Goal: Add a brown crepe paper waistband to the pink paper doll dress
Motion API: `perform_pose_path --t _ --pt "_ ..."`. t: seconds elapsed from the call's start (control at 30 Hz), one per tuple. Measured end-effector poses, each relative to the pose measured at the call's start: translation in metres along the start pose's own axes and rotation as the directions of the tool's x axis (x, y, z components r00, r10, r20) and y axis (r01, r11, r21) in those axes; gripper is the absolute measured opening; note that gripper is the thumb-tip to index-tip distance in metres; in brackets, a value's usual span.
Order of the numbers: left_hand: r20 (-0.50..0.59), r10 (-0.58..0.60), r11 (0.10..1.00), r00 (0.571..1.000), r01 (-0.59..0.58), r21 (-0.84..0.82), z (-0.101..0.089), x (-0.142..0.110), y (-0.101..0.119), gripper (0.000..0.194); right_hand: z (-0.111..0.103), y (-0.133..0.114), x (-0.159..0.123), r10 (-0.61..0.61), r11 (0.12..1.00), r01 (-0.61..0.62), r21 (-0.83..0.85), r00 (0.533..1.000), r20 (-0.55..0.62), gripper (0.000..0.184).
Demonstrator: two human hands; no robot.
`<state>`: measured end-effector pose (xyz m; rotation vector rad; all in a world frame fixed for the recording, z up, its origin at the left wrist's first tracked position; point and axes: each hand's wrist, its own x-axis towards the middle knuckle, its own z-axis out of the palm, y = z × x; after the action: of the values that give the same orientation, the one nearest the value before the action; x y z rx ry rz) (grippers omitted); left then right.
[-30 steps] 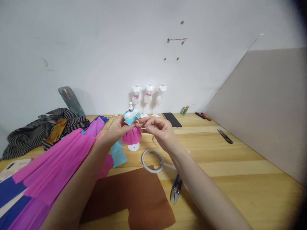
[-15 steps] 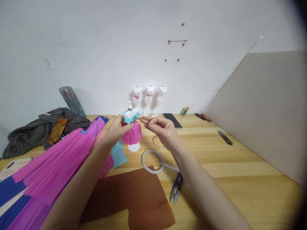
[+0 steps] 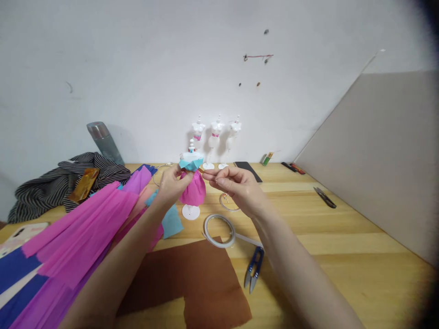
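A miniature dress form (image 3: 191,155) wears a light-blue crepe paper top and a gathered pink skirt (image 3: 193,189); its round white base is near the table. My left hand (image 3: 174,183) is closed round its waist from the left side, thumb in front. From the right, my right hand (image 3: 236,183) has its fingers pressed together beside the waist. A thin brown strip (image 3: 200,170) shows between the waist and my right fingertips, which pinch its end. Behind, three bare white dress forms (image 3: 216,132) stand by the wall, two with pink waistbands.
A brown paper sheet (image 3: 192,274), a roll of white tape (image 3: 206,227) and blue thread snips (image 3: 254,269) lie in front. Crepe paper strips (image 3: 85,228) and a striped cloth (image 3: 37,187) fill the left, with a bottle (image 3: 106,144) behind. Black snips (image 3: 324,198) lie right.
The dress form has tipped back to nearly upright, so the front of its blue top now shows. Both hands stay at its waist, and the view has shifted slightly.
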<state>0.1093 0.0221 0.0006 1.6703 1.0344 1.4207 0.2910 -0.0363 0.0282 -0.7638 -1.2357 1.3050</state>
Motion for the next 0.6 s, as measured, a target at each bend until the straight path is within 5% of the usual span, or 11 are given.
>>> perform_pose_path --t 0.6 --pt "-0.015 0.03 0.999 0.999 -0.029 0.03 0.004 -0.005 0.0 0.016 0.013 0.003 -0.005 0.032 0.98 -0.046 0.192 0.997 0.072 0.019"
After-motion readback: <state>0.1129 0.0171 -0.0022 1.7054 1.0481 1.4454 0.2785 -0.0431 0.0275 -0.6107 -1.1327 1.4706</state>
